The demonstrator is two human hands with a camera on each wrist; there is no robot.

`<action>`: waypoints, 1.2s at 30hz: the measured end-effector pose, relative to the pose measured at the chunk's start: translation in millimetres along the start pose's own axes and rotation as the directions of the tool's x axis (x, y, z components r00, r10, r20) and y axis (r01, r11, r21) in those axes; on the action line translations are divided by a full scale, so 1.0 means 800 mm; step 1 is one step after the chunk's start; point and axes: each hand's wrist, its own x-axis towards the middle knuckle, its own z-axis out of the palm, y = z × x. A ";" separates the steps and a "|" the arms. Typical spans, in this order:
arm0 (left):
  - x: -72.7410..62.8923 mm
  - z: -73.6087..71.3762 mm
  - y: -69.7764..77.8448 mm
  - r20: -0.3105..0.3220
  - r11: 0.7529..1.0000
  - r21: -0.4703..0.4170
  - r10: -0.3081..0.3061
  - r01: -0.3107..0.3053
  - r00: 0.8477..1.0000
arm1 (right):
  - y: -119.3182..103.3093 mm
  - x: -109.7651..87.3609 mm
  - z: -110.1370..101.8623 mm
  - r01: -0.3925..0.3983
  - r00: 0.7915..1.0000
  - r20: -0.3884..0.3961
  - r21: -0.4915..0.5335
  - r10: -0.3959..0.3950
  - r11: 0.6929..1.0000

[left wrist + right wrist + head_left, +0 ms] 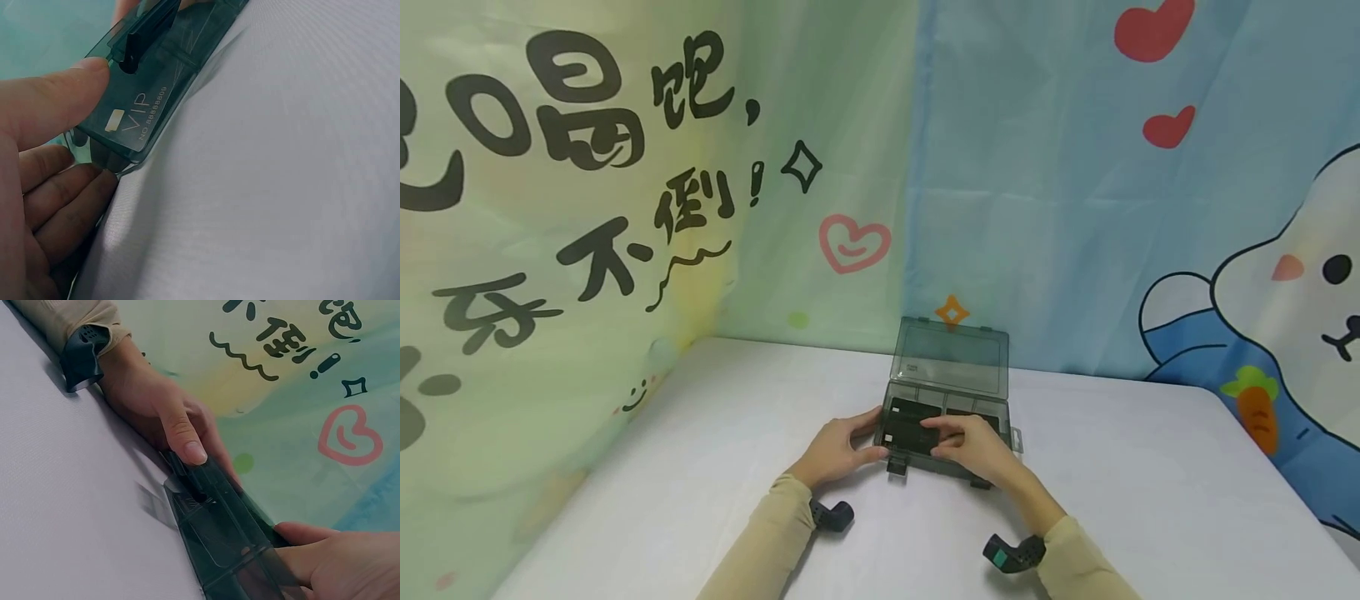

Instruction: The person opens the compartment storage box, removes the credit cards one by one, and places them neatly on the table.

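A smoky clear plastic box [917, 461] stands on the table with its lid [951, 358] raised toward the back. Dark cards lie inside; the front-left black card [906, 437] has a small pale chip mark, and "VIP" lettering on a card [134, 119] shows through the box wall. My left hand [838, 450] holds the box's left side, thumb at the front corner and fingers along the outer side. Over the open box, my right hand [973, 446] spans the front card's right end with forefinger and thumb, pinching it. Its fingertips are partly hidden in the right wrist view.
The box sits on a white-covered table [715, 467], near the printed cloth backdrop [1015, 208]. Front latches [897, 465] project toward me, and a clear tab [1017, 440] sticks out on the right. Both wrists carry black cameras [1017, 553].
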 end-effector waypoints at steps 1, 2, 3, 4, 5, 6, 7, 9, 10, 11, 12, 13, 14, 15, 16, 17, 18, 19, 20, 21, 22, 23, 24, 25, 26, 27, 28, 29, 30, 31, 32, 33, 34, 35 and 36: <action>-0.001 -0.001 0.000 -0.003 1.000 -0.002 0.005 -0.005 1.000 | 0.000 0.000 0.000 -0.004 1.000 0.001 0.016 0.004 1.000; -0.001 -0.001 -0.001 -0.004 1.000 -0.003 0.012 -0.012 1.000 | 0.000 0.000 0.000 -0.009 1.000 0.002 0.032 0.008 0.999; -0.002 -0.001 -0.001 -0.003 1.000 -0.003 0.016 -0.016 1.000 | 0.000 0.000 -0.001 -0.014 1.000 0.003 0.046 0.014 0.999; -0.002 -0.001 0.000 -0.003 1.000 -0.002 0.017 -0.017 1.000 | 0.000 0.000 -0.003 -0.023 1.000 0.004 0.061 0.023 0.998; -0.002 -0.001 0.000 -0.002 1.000 0.003 0.019 -0.019 1.000 | 0.000 -0.001 -0.004 -0.031 1.000 0.003 0.078 0.031 0.996; -0.001 -0.001 0.000 -0.002 1.000 0.007 0.020 -0.020 1.000 | 0.000 -0.001 -0.005 -0.038 0.999 0.003 0.095 0.038 0.995; -0.001 -0.001 0.000 -0.001 1.000 0.009 0.022 -0.022 1.000 | 0.001 -0.001 -0.006 -0.044 0.999 0.004 0.114 0.044 0.993; 0.000 -0.001 0.001 0.001 1.000 0.015 0.018 -0.018 1.000 | 0.003 -0.002 -0.007 -0.055 0.998 0.012 0.144 0.054 0.988; 0.000 -0.001 0.002 0.002 1.000 0.018 0.015 -0.015 1.000 | 0.003 -0.002 -0.008 -0.061 0.998 0.018 0.163 0.059 0.985; 0.000 0.000 0.002 0.002 1.000 0.025 0.016 -0.017 1.000 | 0.004 -0.002 -0.009 -0.060 0.998 0.025 0.173 0.057 0.983; 0.000 -0.001 0.003 0.002 1.000 0.021 0.013 -0.013 1.000 | 0.005 -0.001 -0.010 -0.063 0.998 0.031 0.186 0.059 0.981; 0.001 -0.001 0.003 0.001 1.000 0.019 0.010 -0.010 1.000 | 0.005 -0.001 -0.011 -0.064 0.998 0.035 0.199 0.058 0.978; 0.001 -0.001 0.003 0.001 1.000 0.016 0.007 -0.007 1.000 | 0.006 -0.001 -0.012 -0.067 0.997 0.038 0.210 0.061 0.975; 0.001 0.000 0.004 0.001 1.000 0.015 0.007 -0.007 1.000 | 0.006 -0.001 -0.012 -0.070 0.997 0.040 0.222 0.063 0.973; 0.001 0.000 0.004 0.001 1.000 0.013 0.008 -0.008 1.000 | 0.006 -0.001 -0.013 -0.070 0.997 0.042 0.227 0.062 0.972; 0.001 0.000 0.003 0.001 1.000 0.010 0.006 -0.006 1.000 | 0.006 -0.001 -0.013 -0.074 0.997 0.042 0.229 0.066 0.971; 0.001 0.000 0.004 0.001 1.000 0.005 0.000 0.000 1.000 | 0.006 -0.001 -0.013 -0.080 0.996 0.042 0.237 0.072 0.968; 0.001 0.000 0.003 0.002 1.000 0.010 -0.003 0.003 1.000 | 0.005 -0.001 -0.013 -0.082 0.996 0.046 0.241 0.073 0.967; 0.001 0.000 0.003 0.002 1.000 0.013 -0.006 0.006 1.000 | 0.004 -0.001 -0.012 -0.086 0.996 0.047 0.243 0.077 0.966; 0.000 0.000 0.002 0.003 1.000 0.015 -0.009 0.009 1.000 | 0.004 -0.001 -0.011 -0.089 0.996 0.048 0.246 0.080 0.965; 0.001 0.000 0.002 0.002 1.000 0.015 -0.011 0.011 1.000 | 0.004 0.000 -0.012 -0.088 0.996 0.046 0.247 0.079 0.965; 0.002 -0.001 0.003 0.001 1.000 0.016 -0.011 0.011 1.000 | 0.003 0.000 -0.012 -0.091 0.996 0.041 0.253 0.084 0.963; 0.002 -0.001 0.003 0.001 1.000 0.016 -0.011 0.011 1.000 | 0.003 0.001 -0.012 -0.090 0.996 0.038 0.256 0.083 0.962; 0.003 -0.002 0.003 0.001 1.000 0.014 -0.010 0.010 1.000 | 0.003 0.001 -0.012 -0.091 0.996 0.034 0.261 0.085 0.961; 0.003 -0.002 0.004 0.002 1.000 0.008 -0.009 0.009 1.000 | 0.003 0.001 -0.012 -0.092 0.996 0.031 0.266 0.087 0.960; 0.003 -0.002 0.004 0.003 1.000 0.005 -0.009 0.009 1.000 | 0.003 0.001 -0.012 -0.092 0.996 0.030 0.274 0.087 0.957; 0.003 -0.002 0.005 0.004 1.000 0.004 -0.011 0.011 1.000 | 0.003 0.000 -0.013 -0.091 0.996 0.031 0.281 0.086 0.955; 0.003 -0.002 0.005 0.005 1.000 0.003 -0.012 0.012 1.000 | 0.002 0.000 -0.013 -0.092 0.996 0.033 0.290 0.086 0.953; 0.003 -0.002 0.005 0.006 1.000 -0.002 -0.014 0.014 1.000 | 0.002 -0.001 -0.013 -0.094 0.996 0.035 0.296 0.087 0.951; 0.002 -0.002 0.004 0.006 1.000 -0.003 -0.013 0.013 1.000 | 0.002 -0.001 -0.012 -0.094 0.996 0.036 0.302 0.087 0.949; 0.002 -0.001 0.004 0.006 1.000 -0.004 -0.015 0.015 1.000 | 0.001 -0.001 -0.012 -0.094 0.996 0.038 0.308 0.086 0.947; 0.002 -0.001 0.004 0.005 1.000 -0.004 -0.015 0.015 1.000 | 0.001 -0.001 -0.012 -0.094 0.996 0.039 0.314 0.086 0.945; 0.001 -0.001 0.003 0.004 1.000 -0.002 -0.014 0.014 1.000 | 0.001 -0.001 -0.012 -0.094 0.995 0.039 0.319 0.086 0.943; 0.001 -0.001 0.003 0.003 1.000 -0.003 -0.013 0.013 1.000 | 0.001 -0.001 -0.012 -0.094 0.996 0.038 0.324 0.086 0.942; 0.001 0.000 0.003 0.002 1.000 -0.002 -0.011 0.011 1.000 | 0.002 -0.001 -0.012 -0.094 0.996 0.037 0.328 0.086 0.940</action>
